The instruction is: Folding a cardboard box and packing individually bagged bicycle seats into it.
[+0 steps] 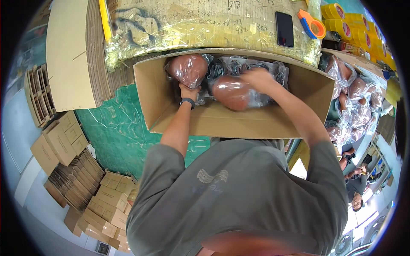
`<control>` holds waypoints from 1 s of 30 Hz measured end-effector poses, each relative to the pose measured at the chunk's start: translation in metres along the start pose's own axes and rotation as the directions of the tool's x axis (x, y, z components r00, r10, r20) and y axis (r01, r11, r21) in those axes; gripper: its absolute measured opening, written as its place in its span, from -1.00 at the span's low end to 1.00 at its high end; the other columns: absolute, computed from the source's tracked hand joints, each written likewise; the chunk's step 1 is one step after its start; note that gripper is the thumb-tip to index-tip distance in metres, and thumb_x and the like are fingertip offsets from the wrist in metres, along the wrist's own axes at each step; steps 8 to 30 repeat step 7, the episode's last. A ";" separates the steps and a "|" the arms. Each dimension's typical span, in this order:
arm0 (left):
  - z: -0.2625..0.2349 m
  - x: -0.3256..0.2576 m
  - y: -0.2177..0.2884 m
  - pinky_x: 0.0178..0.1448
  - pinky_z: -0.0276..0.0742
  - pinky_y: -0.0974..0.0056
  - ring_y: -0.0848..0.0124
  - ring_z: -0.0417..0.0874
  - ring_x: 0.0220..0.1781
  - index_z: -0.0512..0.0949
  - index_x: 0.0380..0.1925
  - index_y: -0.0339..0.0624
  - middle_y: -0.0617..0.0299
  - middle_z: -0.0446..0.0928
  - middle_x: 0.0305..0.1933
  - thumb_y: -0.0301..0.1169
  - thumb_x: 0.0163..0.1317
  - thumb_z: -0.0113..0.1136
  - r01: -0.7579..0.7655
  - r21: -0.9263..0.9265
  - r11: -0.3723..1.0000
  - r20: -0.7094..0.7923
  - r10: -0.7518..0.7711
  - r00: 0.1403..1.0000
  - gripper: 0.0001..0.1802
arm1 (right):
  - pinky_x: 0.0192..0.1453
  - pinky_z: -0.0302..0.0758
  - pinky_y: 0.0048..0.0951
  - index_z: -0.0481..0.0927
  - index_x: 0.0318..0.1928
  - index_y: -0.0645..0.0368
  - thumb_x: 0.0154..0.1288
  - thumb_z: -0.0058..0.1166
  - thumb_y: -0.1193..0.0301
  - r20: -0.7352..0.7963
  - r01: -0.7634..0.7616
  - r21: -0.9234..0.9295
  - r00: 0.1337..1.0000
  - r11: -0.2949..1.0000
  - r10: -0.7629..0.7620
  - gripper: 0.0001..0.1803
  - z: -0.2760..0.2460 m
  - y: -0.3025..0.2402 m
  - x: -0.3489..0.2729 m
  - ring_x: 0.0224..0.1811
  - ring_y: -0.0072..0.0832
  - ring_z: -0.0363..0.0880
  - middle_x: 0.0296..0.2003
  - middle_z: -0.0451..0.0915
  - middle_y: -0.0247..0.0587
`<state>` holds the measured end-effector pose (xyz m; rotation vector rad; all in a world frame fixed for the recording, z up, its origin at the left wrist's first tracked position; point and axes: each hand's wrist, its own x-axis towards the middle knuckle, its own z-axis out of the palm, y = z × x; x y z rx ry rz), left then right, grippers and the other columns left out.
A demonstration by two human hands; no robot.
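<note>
I see both hands down inside the open cardboard box point(222, 121) that stands against the edge of the worktable point(192, 25). My left hand point(189, 91), with a dark watch point(187, 102) on its wrist, reaches up under a reddish-brown rounded item in a clear plastic bag point(189, 69) at the box's left rear; the fingers curl around the bag's lower end, though most of them are hidden behind the plastic, so I cannot tell how tightly they close. My right hand point(258, 79) lies on top of a second bagged brown item point(234, 93) in the middle of the box, palm down, fingers bent over its upper edge and pressing the plastic; the fingertips are out of sight behind it. Darker bagged pieces point(239, 66) fill the back of the box between and behind the two.

On the table beyond the box lie a black phone point(284, 29), an orange-and-blue tape dispenser point(312, 24) and a row of yellow tape rolls point(352, 25). A heap of similar bagged brown items point(356, 104) lies to the right. Flattened cartons point(81, 179) are stacked on the floor at left.
</note>
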<state>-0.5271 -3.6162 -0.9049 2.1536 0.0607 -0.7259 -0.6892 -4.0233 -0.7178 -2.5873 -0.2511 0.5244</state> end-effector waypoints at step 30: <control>0.085 0.010 0.055 0.71 0.39 0.02 0.13 0.55 0.53 0.21 0.54 -0.37 -0.09 0.53 0.50 -0.43 0.12 0.78 -0.089 -0.245 0.965 0.393 0.183 0.901 0.11 | 0.19 0.58 0.04 0.90 -0.35 -0.23 0.25 0.25 0.27 -0.069 0.002 -0.319 0.997 0.948 -0.025 -0.83 0.165 0.059 0.120 0.17 -0.26 0.74 -0.18 0.89 -0.49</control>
